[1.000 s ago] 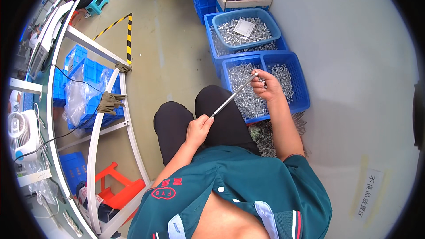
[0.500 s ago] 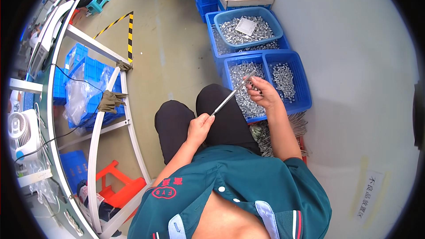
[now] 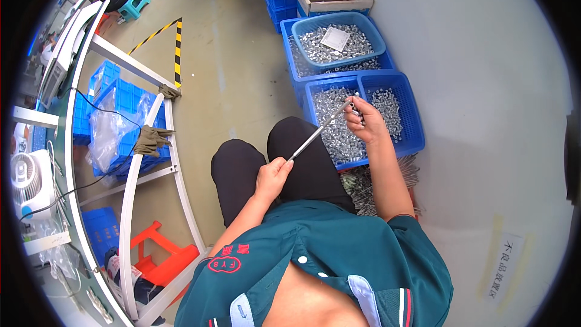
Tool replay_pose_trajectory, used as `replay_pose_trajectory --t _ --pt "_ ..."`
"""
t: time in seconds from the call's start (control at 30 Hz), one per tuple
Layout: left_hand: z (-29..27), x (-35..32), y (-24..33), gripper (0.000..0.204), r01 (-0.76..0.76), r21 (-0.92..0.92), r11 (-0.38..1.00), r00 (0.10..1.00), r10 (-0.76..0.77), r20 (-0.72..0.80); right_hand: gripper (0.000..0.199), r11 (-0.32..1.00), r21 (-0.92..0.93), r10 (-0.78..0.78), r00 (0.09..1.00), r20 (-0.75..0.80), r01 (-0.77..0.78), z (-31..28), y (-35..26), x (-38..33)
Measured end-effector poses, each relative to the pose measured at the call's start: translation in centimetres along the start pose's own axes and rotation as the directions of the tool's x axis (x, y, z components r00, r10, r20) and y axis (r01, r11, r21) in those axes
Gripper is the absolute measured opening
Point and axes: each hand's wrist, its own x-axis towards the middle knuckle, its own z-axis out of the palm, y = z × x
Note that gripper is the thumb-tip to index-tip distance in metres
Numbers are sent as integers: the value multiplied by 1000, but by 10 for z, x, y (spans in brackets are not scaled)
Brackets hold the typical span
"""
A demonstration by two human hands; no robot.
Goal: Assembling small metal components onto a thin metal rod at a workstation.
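My left hand [image 3: 273,177] is closed on the near end of a thin metal rod [image 3: 316,134], which slants up and away to the right over my lap. At the rod's far tip, my right hand [image 3: 368,122] is closed around several small metal nuts [image 3: 361,118], one pinched by thumb and finger beside the tip. Whether that nut sits on the rod I cannot tell. Under the right hand stands a blue divided bin [image 3: 419,122], its larger left compartment full of small silver metal parts [image 3: 339,143] and its right one partly filled with nuts [image 3: 387,100].
Behind that bin, a light-blue basin [image 3: 380,36] of metal parts rests on another blue crate. A bundle of metal rods [image 3: 408,172] lies by my right forearm. A wall [image 3: 478,115] runs along the right. A white-framed workbench [image 3: 129,230] and a red stool [image 3: 160,254] are at left.
My right hand has shifted slightly right and up at the rod's far tip, and its fingers have drawn closer together there. The left hand keeps its hold on the rod.
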Motion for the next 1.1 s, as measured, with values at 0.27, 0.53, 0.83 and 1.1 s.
replay_pose_trajectory --t 0.27,0.53,0.83,1.1 --pt "1 0 -1 31 -21 18 1000 1000 21 -7 22 997 50 64 988 -144 -57 0 3 0" --pt "0 1 -1 29 -37 43 998 999 37 2 23 996 15 83 997 -1 -83 5 -5 1" --pt "0 1 -2 31 -40 61 997 999 40 -4 22 866 -497 -194 957 -217 63 37 -1 -1" --pt "0 2 -3 32 -11 -18 1000 1000 11 -2 22 793 -599 -15 980 -200 -110 47 31 -9"
